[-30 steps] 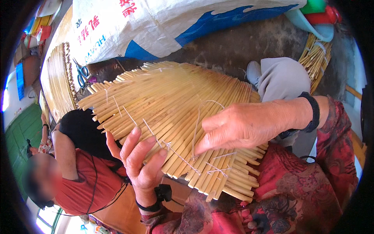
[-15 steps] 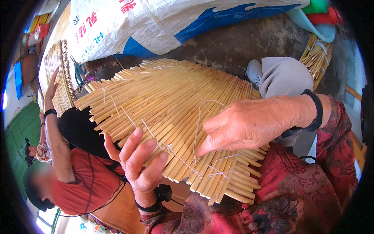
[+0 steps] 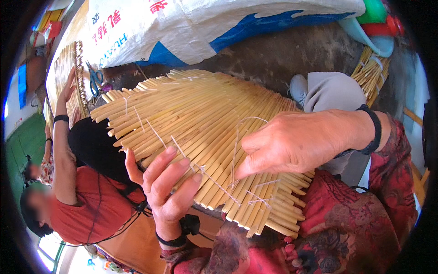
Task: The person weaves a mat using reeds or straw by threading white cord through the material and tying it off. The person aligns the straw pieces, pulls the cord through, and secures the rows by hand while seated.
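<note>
A fan-shaped mat [image 3: 210, 105] of pale reed sticks, crossed by lines of white thread, lies across the middle of the view. My left hand [image 3: 169, 187] grips its lower-left edge, fingers curled up over the stick ends. My right hand [image 3: 292, 144] is closed in a pinch on thread low on the mat's right half, where a loose loop of thread [image 3: 237, 137] rises from its fingertips; whether a needle is held there is hidden.
A white-and-blue woven sack [image 3: 182, 27] lies behind, with blue scissors [image 3: 95, 80], a light-blue basin [image 3: 376, 41] and a stick bundle [image 3: 369, 73]. At left, a co-worker in red [image 3: 91, 201] reaches to another stick mat [image 3: 64, 77]; another person [image 3: 45, 169] sits beyond.
The co-worker's arm has risen to the mat at left. My right hand has shifted slightly up and right while still pinched; my left hand keeps its hold.
</note>
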